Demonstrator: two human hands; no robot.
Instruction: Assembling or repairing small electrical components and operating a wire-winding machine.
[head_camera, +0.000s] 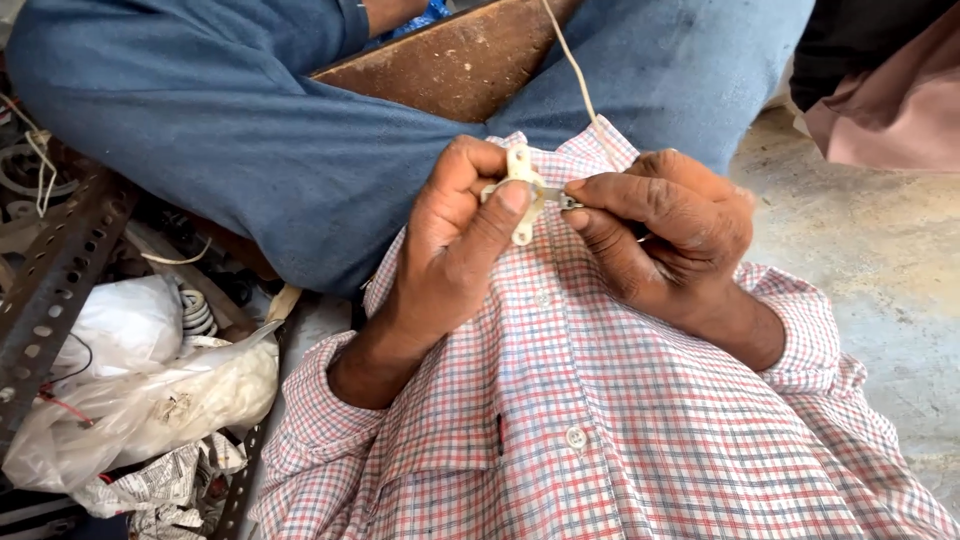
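Observation:
My left hand (455, 240) pinches a small cream plastic part (522, 195) between thumb and fingers, held upright over my checked shirt (590, 420). My right hand (665, 235) is closed around a small metal tool (562, 200) whose tip touches the part's middle. Most of the tool is hidden inside the fist. A thin cream cord (572, 65) runs up from the hands toward the top of the view.
My crossed legs in blue trousers (250, 130) lie ahead, with a worn brown wooden board (450, 60) between them. At left are a perforated metal angle bar (50, 280), clear plastic bags (150, 400), crumpled newspaper (160, 485) and a wire coil (197, 312). Bare concrete floor (880, 260) lies right.

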